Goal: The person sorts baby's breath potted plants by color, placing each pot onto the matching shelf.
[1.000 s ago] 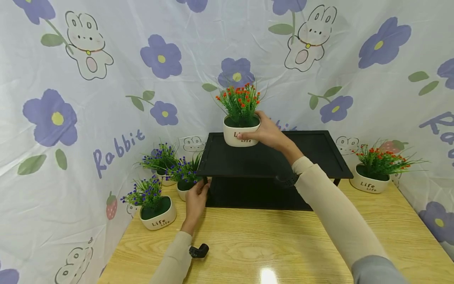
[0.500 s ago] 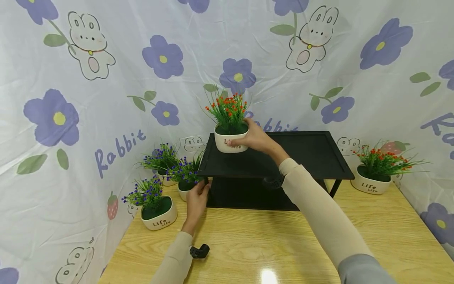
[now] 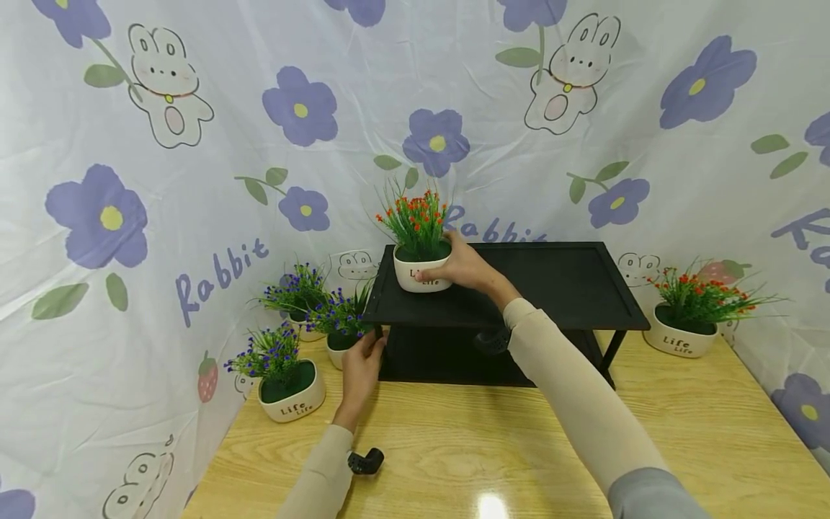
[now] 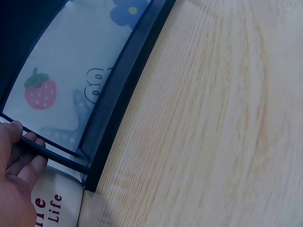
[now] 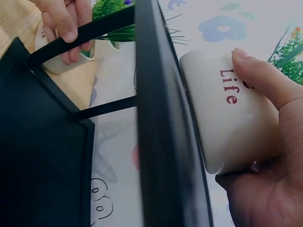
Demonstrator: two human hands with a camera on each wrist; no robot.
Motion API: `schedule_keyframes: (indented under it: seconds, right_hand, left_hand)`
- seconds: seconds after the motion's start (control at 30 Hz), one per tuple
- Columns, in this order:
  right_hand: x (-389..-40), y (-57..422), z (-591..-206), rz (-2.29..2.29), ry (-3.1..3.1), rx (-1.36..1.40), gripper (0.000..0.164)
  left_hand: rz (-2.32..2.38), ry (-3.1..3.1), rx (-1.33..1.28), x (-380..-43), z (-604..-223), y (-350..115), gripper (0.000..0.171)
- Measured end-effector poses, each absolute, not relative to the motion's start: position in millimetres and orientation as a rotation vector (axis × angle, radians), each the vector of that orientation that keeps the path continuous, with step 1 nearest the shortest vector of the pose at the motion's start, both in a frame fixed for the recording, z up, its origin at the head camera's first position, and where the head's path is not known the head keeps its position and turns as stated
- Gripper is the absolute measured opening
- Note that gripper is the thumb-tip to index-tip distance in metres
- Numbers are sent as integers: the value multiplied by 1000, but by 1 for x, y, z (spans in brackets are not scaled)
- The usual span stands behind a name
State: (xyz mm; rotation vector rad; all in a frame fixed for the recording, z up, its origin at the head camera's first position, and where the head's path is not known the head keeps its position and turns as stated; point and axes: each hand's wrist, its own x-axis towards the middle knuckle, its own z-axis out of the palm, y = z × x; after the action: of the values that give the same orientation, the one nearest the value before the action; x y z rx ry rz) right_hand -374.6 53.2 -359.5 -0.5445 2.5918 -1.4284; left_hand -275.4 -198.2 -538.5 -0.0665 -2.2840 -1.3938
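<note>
My right hand [image 3: 472, 267] grips a white oval flowerpot [image 3: 407, 277] of orange-red artificial flowers, its thumb across the front lettering. The pot is upright at the left part of the top board of a black two-tier shelf [image 3: 538, 277]. In the right wrist view the pot's base [image 5: 201, 118] lies against or just off that board; I cannot tell which. Lower down, my left hand [image 3: 360, 366] holds the shelf's front left leg [image 4: 61, 160], fingers curled round it. Just beside that hand stands a white pot with blue-purple flowers [image 3: 338, 311].
Two more pots of blue-purple flowers, one nearer [image 3: 293, 401] and one behind [image 3: 297, 290], stand at the left of the wooden table [image 3: 441, 447]. Right of the shelf is another orange-red flowerpot [image 3: 681, 339]. A printed curtain [image 3: 363, 65] hangs close behind.
My right hand has carried the orange-red flowerpot left and down toward the top board's left end. My left hand has stayed on the shelf leg.
</note>
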Motion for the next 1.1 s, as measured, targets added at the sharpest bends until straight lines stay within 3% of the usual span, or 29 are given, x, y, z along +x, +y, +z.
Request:
schedule_keyframes:
  seconds: [0.9, 1.1]
  right_hand:
    - [-369, 57, -364, -1519, 2514, -587, 128]
    - [-366, 70, -352, -1564, 2504, -655, 108]
  left_hand:
    - [-1375, -2306, -39, -274, -538, -197, 28]
    - [-1375, -2306, -37, -274, -539, -197, 29]
